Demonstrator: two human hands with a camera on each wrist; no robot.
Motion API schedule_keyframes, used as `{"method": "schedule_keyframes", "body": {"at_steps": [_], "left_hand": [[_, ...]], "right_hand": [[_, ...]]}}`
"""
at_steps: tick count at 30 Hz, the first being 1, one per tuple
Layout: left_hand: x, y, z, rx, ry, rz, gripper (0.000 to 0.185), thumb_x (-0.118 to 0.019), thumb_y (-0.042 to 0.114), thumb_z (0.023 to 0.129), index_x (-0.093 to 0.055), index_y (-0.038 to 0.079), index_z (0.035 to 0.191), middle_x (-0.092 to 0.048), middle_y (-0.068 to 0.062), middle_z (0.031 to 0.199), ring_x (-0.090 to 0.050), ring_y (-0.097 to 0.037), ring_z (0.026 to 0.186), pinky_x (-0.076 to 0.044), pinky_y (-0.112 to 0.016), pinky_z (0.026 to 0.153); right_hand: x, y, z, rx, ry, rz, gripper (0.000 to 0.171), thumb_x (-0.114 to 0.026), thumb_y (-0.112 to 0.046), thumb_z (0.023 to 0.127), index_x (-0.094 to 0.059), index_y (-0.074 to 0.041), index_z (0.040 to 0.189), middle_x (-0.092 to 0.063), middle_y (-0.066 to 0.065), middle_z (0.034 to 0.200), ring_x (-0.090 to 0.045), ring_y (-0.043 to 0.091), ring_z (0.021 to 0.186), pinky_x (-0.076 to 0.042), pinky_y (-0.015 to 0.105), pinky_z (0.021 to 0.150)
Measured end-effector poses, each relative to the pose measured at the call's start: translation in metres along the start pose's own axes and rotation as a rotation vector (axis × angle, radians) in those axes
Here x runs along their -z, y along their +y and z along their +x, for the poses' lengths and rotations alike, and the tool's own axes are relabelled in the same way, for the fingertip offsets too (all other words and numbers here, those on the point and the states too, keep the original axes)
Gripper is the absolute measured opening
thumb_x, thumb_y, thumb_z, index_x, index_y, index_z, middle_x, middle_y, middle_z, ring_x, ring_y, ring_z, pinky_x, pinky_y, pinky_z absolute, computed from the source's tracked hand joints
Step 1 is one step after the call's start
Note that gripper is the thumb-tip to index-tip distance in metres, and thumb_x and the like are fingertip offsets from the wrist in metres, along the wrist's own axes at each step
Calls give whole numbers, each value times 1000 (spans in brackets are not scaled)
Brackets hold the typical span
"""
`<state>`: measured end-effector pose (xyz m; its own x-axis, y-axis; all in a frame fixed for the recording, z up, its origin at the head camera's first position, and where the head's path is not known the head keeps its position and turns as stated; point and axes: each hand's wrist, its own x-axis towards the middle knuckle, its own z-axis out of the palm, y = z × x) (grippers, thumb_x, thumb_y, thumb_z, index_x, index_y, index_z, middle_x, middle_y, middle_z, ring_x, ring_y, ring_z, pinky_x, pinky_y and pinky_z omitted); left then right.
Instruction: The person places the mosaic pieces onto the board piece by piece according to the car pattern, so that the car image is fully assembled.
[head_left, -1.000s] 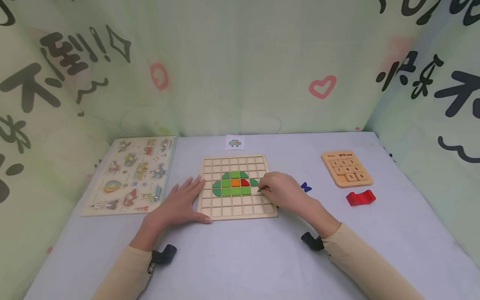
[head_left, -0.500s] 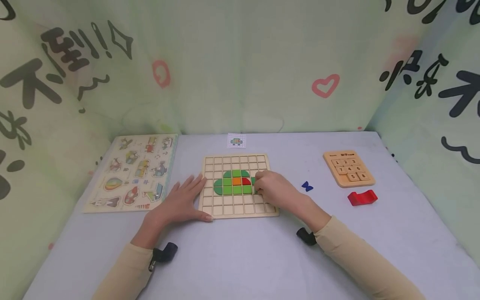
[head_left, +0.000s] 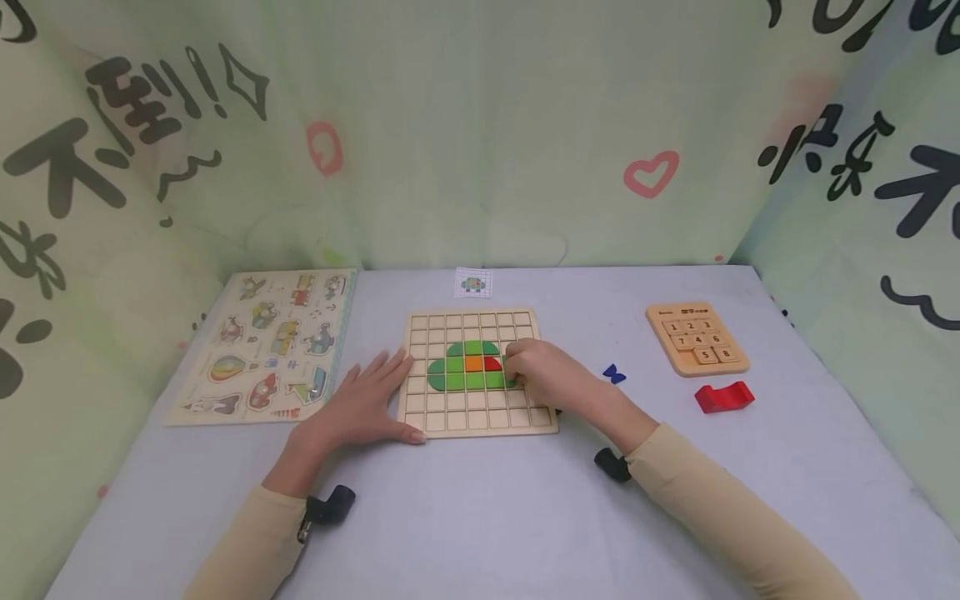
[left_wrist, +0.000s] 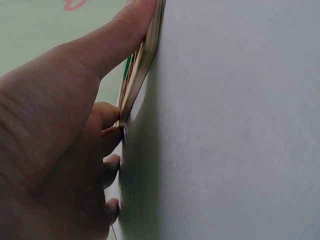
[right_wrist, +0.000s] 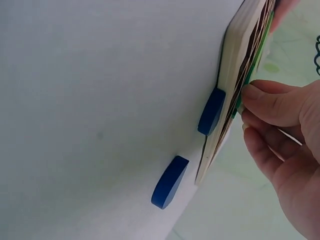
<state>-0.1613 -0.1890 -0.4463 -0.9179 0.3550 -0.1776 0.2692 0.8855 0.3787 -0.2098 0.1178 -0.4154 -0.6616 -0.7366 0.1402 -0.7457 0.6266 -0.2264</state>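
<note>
Flat on the near left corner of the wooden grid board [head_left: 450,423] rests my left hand [head_left: 360,408], fingers spread and thumb along the front edge. Green tiles [head_left: 474,381], an orange tile [head_left: 473,363] and a red one [head_left: 492,364] fill the middle squares. My right hand [head_left: 551,377] is at the right end of this pattern. In the right wrist view its thumb and forefinger pinch a dark green tile [right_wrist: 238,104] at the board's surface. From the head view the fingertips and that tile are mostly hidden.
Small blue pieces [head_left: 614,374] lie right of the board; two blue blocks [right_wrist: 170,182] show in the right wrist view. A picture card [head_left: 473,282] lies behind. A picture puzzle [head_left: 247,346] is at left; a number board [head_left: 697,338] and red curved block [head_left: 724,397] are at right.
My right hand has shifted slightly left over the board, bringing the dark green tile to the right end of the pattern. The left hand stays in place. The head view has shifted slightly.
</note>
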Motion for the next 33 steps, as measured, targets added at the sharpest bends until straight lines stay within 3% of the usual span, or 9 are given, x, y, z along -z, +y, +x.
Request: {"method": "schedule_keyframes", "body": {"at_steps": [7,18,24,33], "left_hand": [[-1,1,0,1,-1,-4,127,-73,77,65,-17,15,160,-12,-5,169,-6,-33,157,-9,-64,123],[2,1,-2,8,-7,2,128,-73,78,65,-16,16,161,-10,-4,169,-5,-32,157,-8,-63,124],[1,1,-2,6,-5,-2,128,-73,78,64,-17,15,160,-11,-6,169,-6,-34,157,-8,-64,123],[0,2,-2,-7,2,-2,127,-73,77,65,-18,14,160,-12,-6,169,-7,-35,156,-9,-65,123]], "right_hand": [[5,0,-7,-53,-24,1,18,-70,5,85,-80,-10,88,-66,-1,81,-57,9,75,-56,24,72],[20,3,-48,-361,-109,154,16,-69,-2,86,-78,-5,100,-66,1,86,-52,11,71,-46,22,61],[15,0,-59,-373,-109,125,25,-76,-4,81,-78,-6,105,-62,-3,79,-48,11,69,-41,21,59],[5,-7,-63,-428,-30,61,17,-76,-2,80,-79,-5,96,-58,-3,73,-47,11,68,-38,20,55]]}}
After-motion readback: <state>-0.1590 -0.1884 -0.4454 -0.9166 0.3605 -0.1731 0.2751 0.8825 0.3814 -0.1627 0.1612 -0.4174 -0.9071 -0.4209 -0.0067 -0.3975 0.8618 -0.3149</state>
